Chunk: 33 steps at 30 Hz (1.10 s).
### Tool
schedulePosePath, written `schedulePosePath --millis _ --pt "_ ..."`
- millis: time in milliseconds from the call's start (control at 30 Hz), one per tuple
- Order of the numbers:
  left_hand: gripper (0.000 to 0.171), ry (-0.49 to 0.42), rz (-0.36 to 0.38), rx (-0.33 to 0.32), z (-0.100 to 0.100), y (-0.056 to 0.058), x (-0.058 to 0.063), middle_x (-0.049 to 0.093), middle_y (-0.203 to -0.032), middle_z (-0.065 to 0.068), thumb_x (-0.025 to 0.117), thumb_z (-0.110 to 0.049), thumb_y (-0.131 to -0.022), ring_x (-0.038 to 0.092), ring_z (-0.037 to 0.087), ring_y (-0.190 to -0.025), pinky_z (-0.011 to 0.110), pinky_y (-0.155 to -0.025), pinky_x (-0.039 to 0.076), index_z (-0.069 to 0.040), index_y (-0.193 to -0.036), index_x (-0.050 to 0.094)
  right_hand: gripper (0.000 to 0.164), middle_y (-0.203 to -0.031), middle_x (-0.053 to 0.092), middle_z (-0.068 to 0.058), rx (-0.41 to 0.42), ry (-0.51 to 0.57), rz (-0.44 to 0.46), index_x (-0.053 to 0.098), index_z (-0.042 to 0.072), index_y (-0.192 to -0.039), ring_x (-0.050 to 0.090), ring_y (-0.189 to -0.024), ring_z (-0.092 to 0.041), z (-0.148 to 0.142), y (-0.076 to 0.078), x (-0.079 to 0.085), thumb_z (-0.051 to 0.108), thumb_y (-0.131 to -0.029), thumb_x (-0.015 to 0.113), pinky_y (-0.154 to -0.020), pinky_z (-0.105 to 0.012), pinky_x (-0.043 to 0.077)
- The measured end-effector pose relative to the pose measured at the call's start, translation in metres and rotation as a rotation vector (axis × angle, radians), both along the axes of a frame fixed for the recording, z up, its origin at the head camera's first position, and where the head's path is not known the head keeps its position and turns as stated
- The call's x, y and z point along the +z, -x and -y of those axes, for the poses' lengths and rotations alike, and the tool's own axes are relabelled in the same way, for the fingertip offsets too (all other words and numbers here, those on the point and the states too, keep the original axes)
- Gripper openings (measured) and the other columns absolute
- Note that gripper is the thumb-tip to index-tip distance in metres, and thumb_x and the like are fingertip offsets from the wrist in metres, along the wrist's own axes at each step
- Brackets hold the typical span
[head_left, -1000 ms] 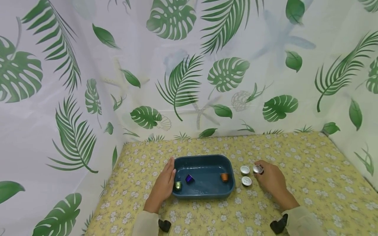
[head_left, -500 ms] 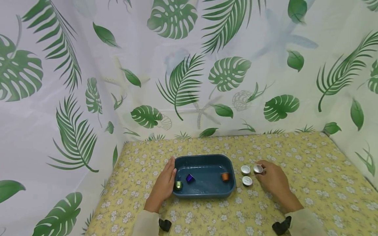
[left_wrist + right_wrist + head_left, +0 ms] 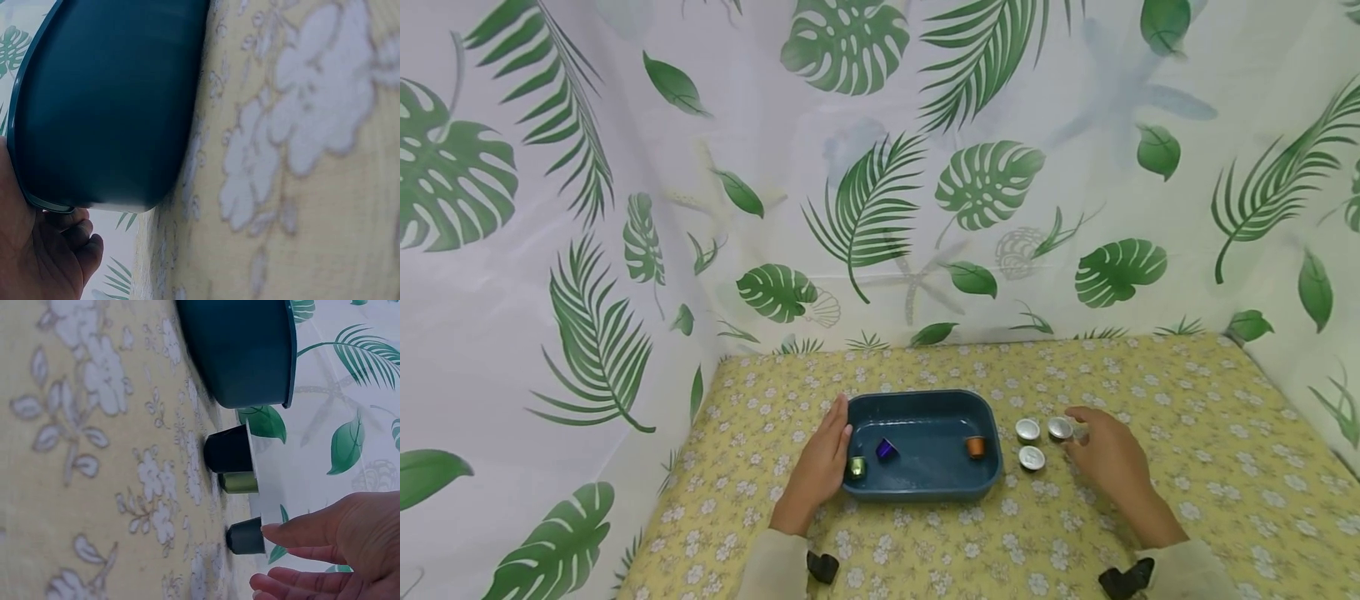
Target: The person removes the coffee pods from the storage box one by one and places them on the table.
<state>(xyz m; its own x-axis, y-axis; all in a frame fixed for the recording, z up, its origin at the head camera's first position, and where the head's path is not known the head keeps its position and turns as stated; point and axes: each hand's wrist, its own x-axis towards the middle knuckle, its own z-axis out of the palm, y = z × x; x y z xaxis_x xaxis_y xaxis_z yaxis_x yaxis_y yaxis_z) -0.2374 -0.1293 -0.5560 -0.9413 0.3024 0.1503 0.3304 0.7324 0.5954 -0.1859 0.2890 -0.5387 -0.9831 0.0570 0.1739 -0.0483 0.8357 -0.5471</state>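
Note:
Coffee capsules with silvery lids stand to the right of a dark blue tray [image 3: 925, 497]. My right hand [image 3: 1108, 457] is beside the rightmost capsule [image 3: 1060, 428], thumb and fingers spread apart. In the right wrist view, the thumb tip is at the rim of that capsule [image 3: 247, 536]; whether it touches cannot be told. Two other capsules, one at the back [image 3: 1027, 429] and one nearer [image 3: 1032, 457], stand between it and the tray. My left hand [image 3: 817, 467] rests against the tray's left end, fingers extended along the outside in the head view.
Inside the tray lie a green capsule [image 3: 857, 467], a purple capsule [image 3: 886, 450] and an orange capsule [image 3: 975, 447]. A yellow flowered cloth [image 3: 925, 550] covers the table. Leaf-printed sheets [image 3: 880, 325] rise behind and on the left.
My right hand has drawn slightly right, and its fingers have come away from around the rightmost capsule, which stands beside the others. My left hand stays at the tray. The head view shifted slightly.

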Motion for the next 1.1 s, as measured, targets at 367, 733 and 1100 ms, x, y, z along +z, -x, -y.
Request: schedulePosePath --millis 367,733,1100 --pt "0.056 0.01 -0.023 -0.004 0.0 0.001 0.001 0.016 -0.168 0.012 0.035 -0.025 -0.113 0.023 0.035 -0.152 0.053 -0.12 0.025 -0.002 -0.161 0.02 0.052 -0.103 0.07 -0.023 -0.006 0.011 -0.019 0.06 -0.003 -0.136 0.055 -0.053 -0.015 0.006 -0.006 0.013 0.008 -0.088 0.076 -0.039 -0.033 0.036" --pt "0.056 0.014 -0.01 0.006 0.0 0.002 0.003 0.015 -0.168 0.01 0.035 -0.026 -0.113 0.023 0.033 -0.153 0.052 -0.121 0.025 -0.003 -0.162 0.019 0.042 -0.101 0.069 -0.024 0.004 0.009 -0.197 0.069 0.0 -0.125 0.059 -0.059 -0.021 0.033 -0.008 0.03 0.007 -0.086 0.08 -0.04 -0.032 0.037" --pt "0.056 0.026 -0.006 0.015 -0.001 0.001 0.002 0.017 -0.168 0.014 0.034 -0.026 -0.113 0.023 0.034 -0.153 0.052 -0.121 0.025 -0.002 -0.162 0.018 0.037 -0.101 0.071 -0.018 0.038 0.098 -0.246 0.071 0.0 -0.121 0.065 -0.074 -0.026 0.058 -0.005 0.029 0.007 -0.086 0.081 -0.047 -0.028 0.043"
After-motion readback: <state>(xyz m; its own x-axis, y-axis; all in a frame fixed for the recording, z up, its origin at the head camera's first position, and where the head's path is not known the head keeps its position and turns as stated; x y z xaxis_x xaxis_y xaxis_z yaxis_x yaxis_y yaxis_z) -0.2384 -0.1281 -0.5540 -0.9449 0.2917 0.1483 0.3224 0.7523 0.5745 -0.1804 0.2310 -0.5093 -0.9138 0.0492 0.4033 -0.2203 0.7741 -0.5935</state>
